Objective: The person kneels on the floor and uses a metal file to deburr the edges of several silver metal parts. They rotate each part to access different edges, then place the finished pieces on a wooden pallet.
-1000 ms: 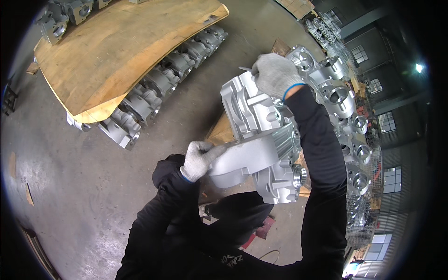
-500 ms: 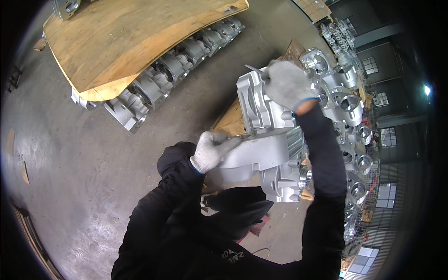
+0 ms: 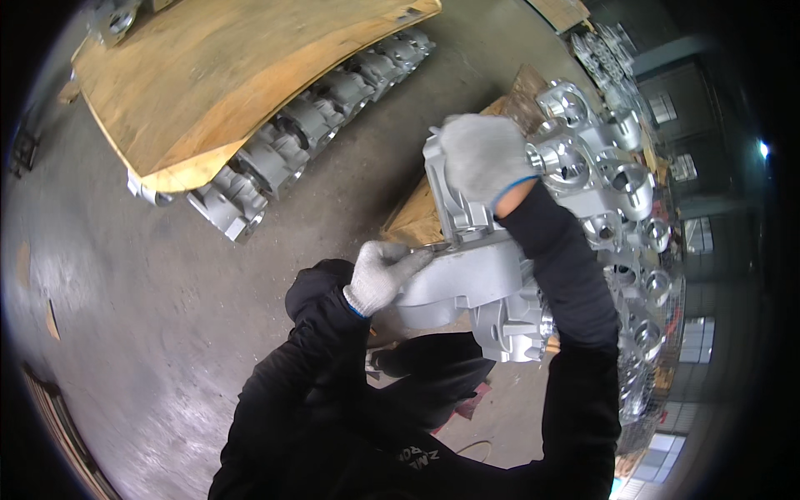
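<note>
A large silver-grey metal casting (image 3: 462, 271) with a smooth curved side lies across other castings in front of me. My left hand (image 3: 383, 273), in a whitish knit glove, grips its left end, with thumb and fingers pressed on the upper edge. My right hand (image 3: 485, 158), gloved alike, is closed over a ribbed casting (image 3: 442, 187) just beyond. A thin flat grey tool stuck out of that fist half a second ago; now the fist hides it. Under the curved casting, another silver casting (image 3: 508, 327) shows its ribbed side.
Many more silver housings (image 3: 625, 179) with round bores crowd the right side. Wood (image 3: 417, 217) shows below the near ones. At the upper left, a plywood sheet (image 3: 250, 79) covers a row of castings (image 3: 279, 154). Concrete floor (image 3: 167, 308) lies between the stacks and left.
My right hand has moved left and slightly toward me across the ribbed casting, and the tool's tip has gone from sight. My left hand keeps its grip on the curved casting.
</note>
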